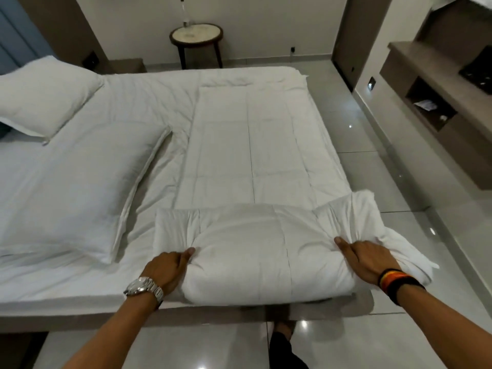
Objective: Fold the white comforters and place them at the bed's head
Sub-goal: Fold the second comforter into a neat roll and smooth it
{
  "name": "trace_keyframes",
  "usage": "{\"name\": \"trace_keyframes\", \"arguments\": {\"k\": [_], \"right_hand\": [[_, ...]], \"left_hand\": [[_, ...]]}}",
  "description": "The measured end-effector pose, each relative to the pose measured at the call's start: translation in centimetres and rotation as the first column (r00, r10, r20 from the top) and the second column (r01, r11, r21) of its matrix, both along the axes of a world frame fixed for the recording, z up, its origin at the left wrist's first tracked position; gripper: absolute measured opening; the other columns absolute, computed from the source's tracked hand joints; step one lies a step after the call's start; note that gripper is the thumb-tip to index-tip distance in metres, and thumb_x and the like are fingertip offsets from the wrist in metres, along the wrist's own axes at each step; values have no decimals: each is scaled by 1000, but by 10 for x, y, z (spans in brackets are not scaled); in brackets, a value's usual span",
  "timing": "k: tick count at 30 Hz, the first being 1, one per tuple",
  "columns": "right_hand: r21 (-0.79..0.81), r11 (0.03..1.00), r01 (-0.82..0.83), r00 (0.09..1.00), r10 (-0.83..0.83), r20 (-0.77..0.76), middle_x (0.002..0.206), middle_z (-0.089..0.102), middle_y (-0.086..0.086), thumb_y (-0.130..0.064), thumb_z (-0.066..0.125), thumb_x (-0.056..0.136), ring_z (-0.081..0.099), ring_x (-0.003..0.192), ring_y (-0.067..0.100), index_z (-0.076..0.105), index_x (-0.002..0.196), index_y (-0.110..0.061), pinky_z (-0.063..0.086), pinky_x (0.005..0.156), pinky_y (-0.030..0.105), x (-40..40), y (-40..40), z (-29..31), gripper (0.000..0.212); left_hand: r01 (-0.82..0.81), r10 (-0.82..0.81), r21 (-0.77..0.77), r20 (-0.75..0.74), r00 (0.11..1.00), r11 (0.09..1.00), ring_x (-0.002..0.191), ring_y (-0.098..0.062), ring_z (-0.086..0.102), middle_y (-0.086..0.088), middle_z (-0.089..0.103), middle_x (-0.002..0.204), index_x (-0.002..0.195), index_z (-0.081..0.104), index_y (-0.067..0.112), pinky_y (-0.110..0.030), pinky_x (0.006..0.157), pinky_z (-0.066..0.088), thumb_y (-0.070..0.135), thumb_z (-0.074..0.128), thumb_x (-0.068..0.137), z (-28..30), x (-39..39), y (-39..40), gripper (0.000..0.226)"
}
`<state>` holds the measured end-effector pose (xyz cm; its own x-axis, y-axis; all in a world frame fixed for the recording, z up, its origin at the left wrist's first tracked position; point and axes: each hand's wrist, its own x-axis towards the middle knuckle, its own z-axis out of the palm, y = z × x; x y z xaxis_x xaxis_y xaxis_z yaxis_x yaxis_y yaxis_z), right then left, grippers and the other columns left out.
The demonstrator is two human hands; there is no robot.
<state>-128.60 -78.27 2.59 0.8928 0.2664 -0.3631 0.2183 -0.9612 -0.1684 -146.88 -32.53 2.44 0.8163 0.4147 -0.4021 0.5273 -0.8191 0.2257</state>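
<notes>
A person is standing at the near side of the bed and looking down across it. A white comforter is lying along the right part of the mattress, spread as a long strip running away toward the far edge. Its near end is sitting rolled or folded over into a thick bundle at the near edge of the bed, with a loose flap spilling off the right corner.

The left hand is gripping the left side of the bundle, the thumb pressing on top and the fingers tucked under the fabric out of view. A metal watch is sitting on that wrist. The right hand is clutching the right side of the bundle, the fingers bunching the cloth into creases, the thumb pointing toward the middle. Dark bands with coloured stripes are wrapping that wrist.

Two white pillows are lying to the left: a large one just beside the comforter, and another farther back at the left. A small round desk is standing against the far wall, carrying a clear bottle. Shelving is lining the right wall above a glossy tiled floor.
</notes>
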Motion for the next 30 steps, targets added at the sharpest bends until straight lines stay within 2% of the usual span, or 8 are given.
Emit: {"name": "trace_keyframes", "arguments": {"k": [7,11,14,17,20,23,26,30], "right_hand": [[39,999,33,995,-29,-99,105,73,6,-97,-8,70,65,100,28,73,99,-20,42,94,39,9,7,38,116],[11,1000,-4,998,3,66,106,74,12,-77,6,97,63,96,31,72,83,-22,45,94,42,93,42,50,87],[49,998,33,995,-38,92,97,74,13,-72,12,103,63,87,32,65,76,-18,48,87,42,161,70,39,80],[89,992,84,981,-98,167,92,73,13,-68,14,106,63,86,33,69,85,-11,49,85,42,225,90,25,83],[176,969,175,953,-212,218,91,73,16,-63,21,109,61,83,34,68,85,-7,45,79,40,285,100,6,76],[380,908,176,919,-290,267,90,70,14,-61,31,107,65,94,40,60,77,-17,44,87,43,307,105,-6,61],[480,877,3,873,-237,427,126,70,13,-57,35,106,59,123,35,72,120,-16,35,115,49,274,96,-9,57],[362,929,-82,843,-129,522,163,44,12,-51,40,105,37,154,33,53,153,-18,1,131,55,215,68,-48,60]], "left_hand": [[33,-32,17,-78,996,999,79,-22,66,-1,69,85,83,68,21,-36,76,47,80,15,92,36,12,21,80],[-12,-58,298,228,972,954,82,-33,70,-9,75,84,95,76,23,-35,68,44,79,7,94,59,80,43,89],[-163,15,225,542,840,961,85,-40,69,-14,76,92,114,76,20,-38,67,46,65,18,99,63,121,29,75],[-130,-27,168,704,710,977,110,-43,65,-20,71,124,140,62,11,-51,92,51,50,39,102,44,137,-22,59],[-37,-71,155,637,768,987,154,-36,29,-15,33,167,162,32,15,-56,123,22,47,46,99,3,145,-83,72],[-7,-54,119,501,864,993,161,-33,0,-7,1,175,166,15,26,-66,124,3,57,35,100,-41,171,-98,76],[-23,-20,137,308,951,990,161,-29,4,0,1,175,166,11,34,-76,118,7,66,24,100,-75,215,-66,75],[-157,149,90,84,985,984,161,-17,-8,15,-11,173,160,-15,45,-77,116,-2,76,2,94,-103,266,-17,75]]}}
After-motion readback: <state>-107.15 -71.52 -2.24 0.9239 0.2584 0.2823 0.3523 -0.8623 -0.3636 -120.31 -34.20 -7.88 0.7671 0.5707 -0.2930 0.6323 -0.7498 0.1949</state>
